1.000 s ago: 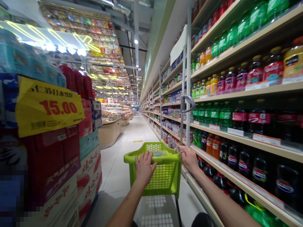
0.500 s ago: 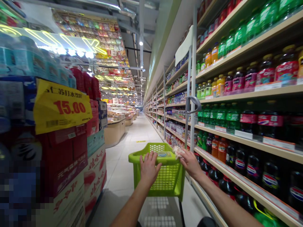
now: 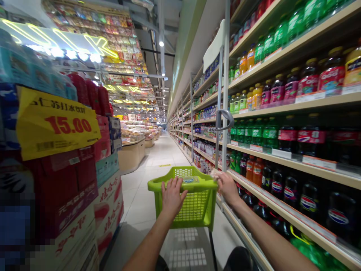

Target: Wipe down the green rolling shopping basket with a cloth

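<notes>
while the left hand (image 3: 172,195) lies loosely spread across the green cart (image 3: 201,184) at lower centre, the right hand (image 3: 228,187), by its right corner, pinches a pale wad (image 3: 214,174)!

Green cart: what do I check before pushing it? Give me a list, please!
1. Left hand on the cart: ok, it rests on the near edge.
2. Right hand free: not ok, something pale is at its fingertips.
3. Right hand gripping the cart firmly: cannot tell.
4. Boxes apart from the cart: ok, floor shows between.
5. Wheels straight: cannot tell, they are out of sight.
</notes>
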The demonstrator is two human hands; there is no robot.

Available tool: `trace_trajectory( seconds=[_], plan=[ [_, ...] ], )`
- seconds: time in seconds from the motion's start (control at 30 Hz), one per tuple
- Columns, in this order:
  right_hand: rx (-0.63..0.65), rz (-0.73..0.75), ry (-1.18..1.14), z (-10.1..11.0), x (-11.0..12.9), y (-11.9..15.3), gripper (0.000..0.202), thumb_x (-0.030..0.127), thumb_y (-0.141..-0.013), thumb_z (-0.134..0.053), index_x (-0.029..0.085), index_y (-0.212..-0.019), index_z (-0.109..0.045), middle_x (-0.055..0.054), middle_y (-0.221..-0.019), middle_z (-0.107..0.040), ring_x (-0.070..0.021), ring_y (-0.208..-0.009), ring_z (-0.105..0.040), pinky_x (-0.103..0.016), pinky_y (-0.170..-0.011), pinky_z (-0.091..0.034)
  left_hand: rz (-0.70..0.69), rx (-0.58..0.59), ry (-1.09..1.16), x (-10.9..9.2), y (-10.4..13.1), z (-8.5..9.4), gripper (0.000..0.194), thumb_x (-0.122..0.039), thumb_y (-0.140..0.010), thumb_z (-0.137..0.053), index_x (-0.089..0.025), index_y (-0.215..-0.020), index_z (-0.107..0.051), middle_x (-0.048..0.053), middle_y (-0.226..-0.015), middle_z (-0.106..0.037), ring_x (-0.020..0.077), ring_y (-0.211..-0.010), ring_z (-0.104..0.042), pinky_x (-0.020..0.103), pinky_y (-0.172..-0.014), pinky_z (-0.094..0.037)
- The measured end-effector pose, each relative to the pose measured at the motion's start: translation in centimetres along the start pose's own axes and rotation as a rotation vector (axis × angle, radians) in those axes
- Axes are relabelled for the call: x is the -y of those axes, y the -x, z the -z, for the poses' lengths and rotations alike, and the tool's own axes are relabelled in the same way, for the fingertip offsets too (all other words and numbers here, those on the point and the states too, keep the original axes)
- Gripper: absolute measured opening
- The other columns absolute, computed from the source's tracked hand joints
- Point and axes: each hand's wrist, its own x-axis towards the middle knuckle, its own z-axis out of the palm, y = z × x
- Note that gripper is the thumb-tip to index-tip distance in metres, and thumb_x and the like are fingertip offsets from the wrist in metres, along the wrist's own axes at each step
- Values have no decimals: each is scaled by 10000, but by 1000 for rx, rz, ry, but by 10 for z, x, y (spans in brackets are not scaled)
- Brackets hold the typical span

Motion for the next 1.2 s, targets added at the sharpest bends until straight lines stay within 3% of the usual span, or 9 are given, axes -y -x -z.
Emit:
trace_trajectory(
  seconds=[0.1, 0.2, 0.3, 0.47, 0.57, 0.63, 0.8, 1.03, 1.2],
  plan=[
    [-89, -135, -109, 28, -13, -10, 278, 234, -768, -369, 177, -847, -629, -66, -886, -649, -199, -845, -587, -315, -768, -450, 10, -1, 5, 1, 1, 1, 432, -409, -829, -422, -254, -1233, -439, 40, -1327, -447, 251, -1219, -365, 519, -1037, -175],
    [22, -157, -242, 36, 7, -19, 261, 266, -770, -375, 185, -771, -622, -29, -754, -645, -176, -707, -586, -267, -669, -458, 13, 1, 13, -3, 2, 2, 433, -415, -831, -417, -248, -1229, -442, 39, -1330, -443, 250, -1219, -364, 521, -1039, -170],
    [120, -70, -243, 15, 36, -21, 247, 217, -753, -379, 187, -752, -624, -40, -779, -637, -182, -761, -578, -293, -732, -457, 18, -4, 5, -10, 3, 2, 442, -413, -830, -416, -236, -1234, -437, 43, -1336, -434, 252, -1224, -357, 526, -1038, -170],
    [-28, 78, -218, -42, 80, -9, 353, 122, -738, -386, 170, -1017, -598, -114, -1125, -554, -228, -1095, -461, -419, -937, -373, -1, 43, -24, -17, 2, -1, 452, -363, -818, -425, -230, -1250, -422, 54, -1339, -429, 256, -1234, -351, 529, -1036, -180],
    [73, 268, -193, -52, 93, -4, 409, 85, -722, -420, 208, -1081, -575, -91, -1190, -527, -221, -1146, -427, -429, -958, -350, -57, 103, -26, -5, -4, 4, 479, -321, -808, -430, -191, -1268, -397, 78, -1343, -421, 227, -1253, -332, 470, -1053, -179],
    [119, 324, -126, -44, 84, -3, 402, 81, -734, -431, 230, -1076, -581, -83, -1217, -520, -237, -1176, -403, -476, -970, -313, -36, 135, -41, 11, -9, 11, 500, -362, -801, -438, -164, -1259, -401, 105, -1333, -428, 231, -1250, -335, 467, -1045, -182],
    [17, 90, -3, -16, 35, -2, 338, 90, -739, -409, 213, -971, -621, -97, -1188, -537, -257, -1150, -427, -522, -945, -316, 21, 192, -116, 44, -16, 26, 434, -532, -781, -413, -200, -1008, -574, 88, -1060, -616, 255, -1059, -503, 464, -961, -257],
    [135, 428, -103, -31, 84, 6, 361, 105, -787, -421, 249, -1079, -578, -36, -1195, -552, -218, -1180, -395, -467, -995, -291, 23, 128, -131, 28, -14, 22, 420, -554, -766, -434, -191, -904, -593, 71, -953, -637, 242, -980, -526, 468, -978, -219],
    [60, 174, 38, -22, 34, 4, 361, 112, -786, -414, 232, -1078, -590, -75, -1183, -558, -252, -1159, -420, -518, -959, -318, 42, 105, -137, 25, -9, 26, 424, -558, -764, -431, -191, -894, -599, 67, -928, -637, 248, -971, -523, 484, -982, -203]
  ],
)
